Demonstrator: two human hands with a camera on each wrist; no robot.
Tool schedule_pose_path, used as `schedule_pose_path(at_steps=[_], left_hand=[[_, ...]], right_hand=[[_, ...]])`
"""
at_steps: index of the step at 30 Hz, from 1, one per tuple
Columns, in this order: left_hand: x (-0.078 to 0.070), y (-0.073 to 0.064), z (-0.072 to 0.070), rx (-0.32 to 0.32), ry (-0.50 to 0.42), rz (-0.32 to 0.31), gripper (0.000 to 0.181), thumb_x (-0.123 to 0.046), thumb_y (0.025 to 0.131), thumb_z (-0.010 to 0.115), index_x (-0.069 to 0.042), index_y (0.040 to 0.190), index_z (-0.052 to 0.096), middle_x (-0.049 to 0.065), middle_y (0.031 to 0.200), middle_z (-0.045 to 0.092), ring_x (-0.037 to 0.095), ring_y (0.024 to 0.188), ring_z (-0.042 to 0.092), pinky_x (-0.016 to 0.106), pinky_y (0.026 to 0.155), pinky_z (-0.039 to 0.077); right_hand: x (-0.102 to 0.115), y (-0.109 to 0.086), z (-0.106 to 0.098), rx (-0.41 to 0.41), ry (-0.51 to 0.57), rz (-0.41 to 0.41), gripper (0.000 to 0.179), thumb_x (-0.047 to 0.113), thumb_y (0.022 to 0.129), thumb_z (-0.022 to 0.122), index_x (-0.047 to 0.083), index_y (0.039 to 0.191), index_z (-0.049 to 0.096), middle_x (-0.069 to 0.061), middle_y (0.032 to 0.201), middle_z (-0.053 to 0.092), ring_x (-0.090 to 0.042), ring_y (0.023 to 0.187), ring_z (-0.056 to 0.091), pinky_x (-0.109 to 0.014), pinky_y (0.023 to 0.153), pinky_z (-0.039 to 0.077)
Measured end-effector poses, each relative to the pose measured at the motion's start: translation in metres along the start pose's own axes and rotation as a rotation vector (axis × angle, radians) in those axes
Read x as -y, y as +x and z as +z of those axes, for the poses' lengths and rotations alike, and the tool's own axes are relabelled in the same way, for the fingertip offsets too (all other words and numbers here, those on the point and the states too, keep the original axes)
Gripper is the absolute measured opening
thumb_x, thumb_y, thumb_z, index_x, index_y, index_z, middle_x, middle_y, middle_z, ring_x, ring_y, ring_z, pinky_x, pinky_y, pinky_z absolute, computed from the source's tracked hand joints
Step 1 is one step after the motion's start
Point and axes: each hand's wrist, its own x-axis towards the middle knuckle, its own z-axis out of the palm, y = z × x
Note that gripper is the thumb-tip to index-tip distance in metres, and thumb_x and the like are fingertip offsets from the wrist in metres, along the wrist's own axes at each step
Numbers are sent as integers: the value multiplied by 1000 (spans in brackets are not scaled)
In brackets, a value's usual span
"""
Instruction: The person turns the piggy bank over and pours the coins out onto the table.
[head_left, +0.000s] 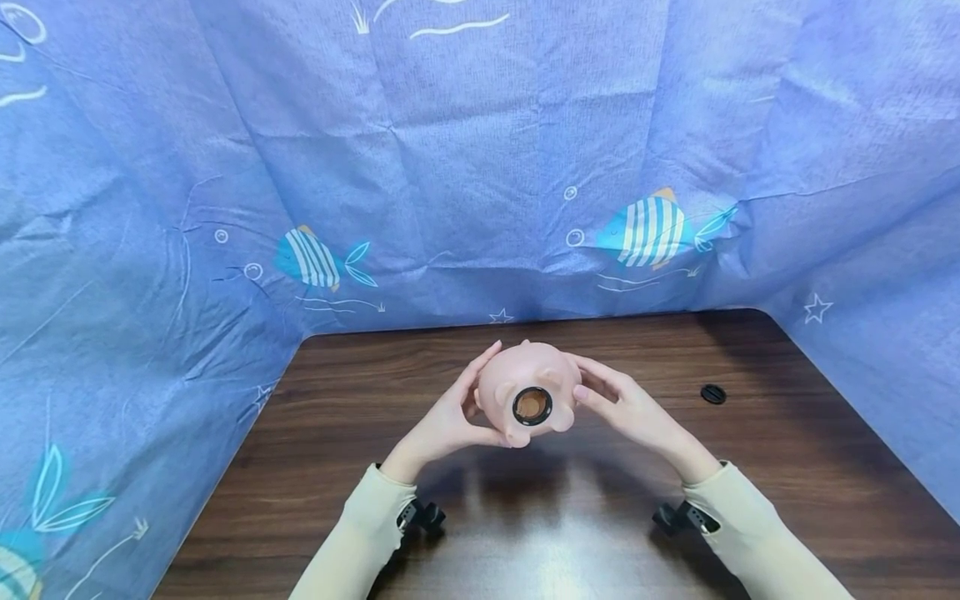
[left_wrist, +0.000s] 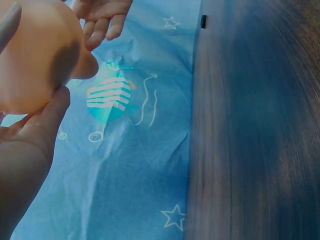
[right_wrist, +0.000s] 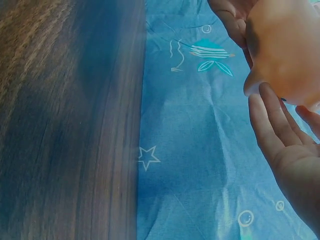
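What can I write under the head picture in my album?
Left hand and right hand hold a pink pig, its black-rimmed hole showing; a black disc lies on the table.

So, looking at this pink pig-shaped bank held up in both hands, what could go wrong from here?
Its rounded pink body could slip: the left grip and right grip hold it at the sides, raised above the dark brown wood-grain table.

The black-rimmed round opening is uncovered and faces the person, so anything inside might fall out; I can't tell what's in there.

The small round black cap lies loose and could get knocked away.
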Motion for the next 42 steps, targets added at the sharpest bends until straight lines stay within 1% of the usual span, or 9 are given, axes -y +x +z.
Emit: schedule_pose_path(at_steps=[5, 10, 12, 16, 21, 26, 33, 38, 42], left_hand=[[0, 1, -1, -25, -22, -22, 111, -5, 79, 87, -35, 161, 20, 7, 149, 47, 23, 124, 55, 33, 101, 49], [0, 2, 1, -36, -93, -42, 108, -4, 81, 85, -30, 162, 19, 16, 136, 56, 22, 106, 62, 35, 91, 55], [0, 3, 2, -47, -120, -51, 107, -3, 81, 84, -30, 162, 20, 17, 134, 57, 22, 106, 63, 36, 90, 56], [0, 3, 3, -69, -150, -60, 105, 0, 82, 83, -31, 162, 21, 14, 129, 58, 23, 106, 66, 38, 88, 57], [-2, 3, 4, -58, -176, -25, 108, 3, 81, 82, -27, 162, 19, 11, 120, 59, 25, 108, 65, 40, 90, 57], [-6, 3, 4, -50, -189, -20, 104, -5, 83, 83, -27, 162, 19, 9, 129, 56, 26, 115, 62, 39, 92, 56], [-6, 1, -1, -99, -286, -25, 93, -22, 86, 83, -23, 161, 26, 7, 148, 45, 26, 122, 58, 36, 92, 55], [-4, 2, -2, -131, -302, -16, 92, -28, 86, 83, -15, 159, 29, 10, 156, 36, 25, 117, 61, 32, 89, 56], [-6, 3, -2, -168, -288, -58, 91, -31, 85, 84, -7, 156, 33, 14, 151, 42, 19, 105, 67, 38, 89, 58]], right_hand=[[5, 0, 1, -30, 29, -34, 52, 7, 103, 56, 2, 152, 40, -24, 140, 55, -7, 119, 59, -24, 95, 51], [8, 1, 1, -61, 58, -33, 54, 7, 104, 55, 13, 155, 39, -20, 134, 57, -12, 115, 63, -28, 91, 55], [8, 2, 1, -71, 59, -29, 52, 8, 105, 54, 13, 154, 40, -20, 131, 57, -13, 111, 64, -29, 89, 56], [6, 2, 2, -44, 76, -34, 49, 7, 107, 49, 6, 154, 36, -24, 135, 54, -13, 111, 63, -29, 89, 55], [6, 1, 2, -21, 84, -41, 49, 8, 108, 47, 6, 155, 33, -26, 140, 50, -11, 116, 59, -28, 90, 55], [11, 2, 0, -34, 89, -49, 49, 7, 107, 47, 7, 155, 34, -25, 140, 49, -11, 117, 59, -31, 91, 55], [19, -1, 4, -56, 75, -46, 62, 4, 102, 59, 15, 157, 33, -18, 136, 55, -14, 116, 62, -26, 93, 53], [24, -2, 6, -88, 78, -50, 67, 2, 98, 64, 19, 156, 35, -12, 132, 59, -17, 116, 62, -28, 92, 54], [26, -3, 8, -116, 91, -35, 68, 2, 96, 67, 18, 155, 38, -12, 128, 60, -17, 113, 64, -29, 91, 55]])
